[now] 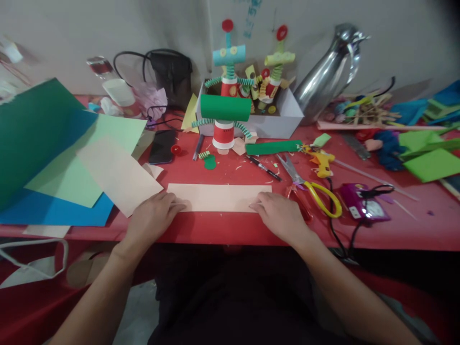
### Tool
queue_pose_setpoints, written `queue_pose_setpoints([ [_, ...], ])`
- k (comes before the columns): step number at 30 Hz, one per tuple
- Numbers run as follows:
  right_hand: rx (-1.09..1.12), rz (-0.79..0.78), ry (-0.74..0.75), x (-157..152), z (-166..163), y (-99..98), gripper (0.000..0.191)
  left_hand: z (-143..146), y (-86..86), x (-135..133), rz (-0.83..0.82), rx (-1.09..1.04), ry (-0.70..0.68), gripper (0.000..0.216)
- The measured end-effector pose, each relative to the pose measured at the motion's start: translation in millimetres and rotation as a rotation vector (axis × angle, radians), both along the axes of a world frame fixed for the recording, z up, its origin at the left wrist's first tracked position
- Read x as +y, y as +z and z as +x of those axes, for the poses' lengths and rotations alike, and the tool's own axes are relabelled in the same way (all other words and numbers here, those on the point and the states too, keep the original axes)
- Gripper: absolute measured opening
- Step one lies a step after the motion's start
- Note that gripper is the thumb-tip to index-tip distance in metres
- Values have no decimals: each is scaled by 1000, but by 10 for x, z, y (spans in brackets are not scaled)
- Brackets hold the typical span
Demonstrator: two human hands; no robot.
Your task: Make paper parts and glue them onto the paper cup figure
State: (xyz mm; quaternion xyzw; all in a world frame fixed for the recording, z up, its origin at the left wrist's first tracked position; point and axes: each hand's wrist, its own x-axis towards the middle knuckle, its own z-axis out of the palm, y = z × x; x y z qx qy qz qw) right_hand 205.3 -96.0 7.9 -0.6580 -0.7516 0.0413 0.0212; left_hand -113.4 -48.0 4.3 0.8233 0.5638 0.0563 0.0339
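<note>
A pale peach strip of paper lies lengthwise near the front edge of the red table. Its left end is pinched between the thumb and fingers of my left hand. At the opposite end my right hand grips the strip in the same way. Beyond the strip stands a paper-cup figure with a green roll on top, a red and white cup below and springy folded-paper arms. A larger peach sheet lies beside my left hand. Yellow-handled scissors rest to the right of my right hand.
Green and blue sheets cover the left side. A phone, a black pen and a yellow glue gun with a cord lie farther back. A white box with finished figures and a steel jug stand by the wall.
</note>
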Motion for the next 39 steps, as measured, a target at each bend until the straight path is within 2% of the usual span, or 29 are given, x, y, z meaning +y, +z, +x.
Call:
queue_pose_setpoints([
  [4, 32, 51, -7, -20, 7, -12, 20, -43, -29, 22, -62, -114, -5, 24],
  [7, -7, 218, 3, -63, -33, -35, 16, 58, -4, -65, 88, -95, 5, 31],
  [9, -39, 271, 98, -115, -104, -59, 12, 201, 11, -163, 138, -85, -135, 44],
  [11, -43, 243, 217, -184, -201, -92, 16, 376, -6, -268, 62, -105, -392, 54],
  [13, -27, 210, 253, -262, -299, -132, 23, 550, -53, -367, 17, -134, -502, 58],
  [17, 84, 223, 200, -405, -399, -188, 36, 776, -123, -536, 42, -166, -364, 51],
  [20, 135, 222, 186, -479, -345, -208, 49, 765, -117, -616, 36, -172, -297, 60],
  [23, 121, 220, 167, -529, -196, -247, 49, 578, -127, -646, 45, -137, -224, 62],
  [29, 43, 308, 134, -627, 80, -368, 50, 31, -199, -657, 97, -110, 25, 62],
  [33, 19, 365, 154, -629, 73, -363, 48, -6, -129, -699, 162, -102, 153, 54],
  [35, 19, 399, 159, -602, 63, -323, 40, 123, -68, -774, 234, -182, 238, 45],
  [37, 13, 385, 209, -566, 75, -266, 30, 325, -27, -888, 235, -373, 292, 31],
  [38, 2, 365, 247, -549, 88, -235, 26, 443, -20, -949, 187, -527, 310, 25],
  [39, -14, 346, 289, -533, 102, -206, 24, 564, -25, -1003, -10, -685, 260, 25],
])
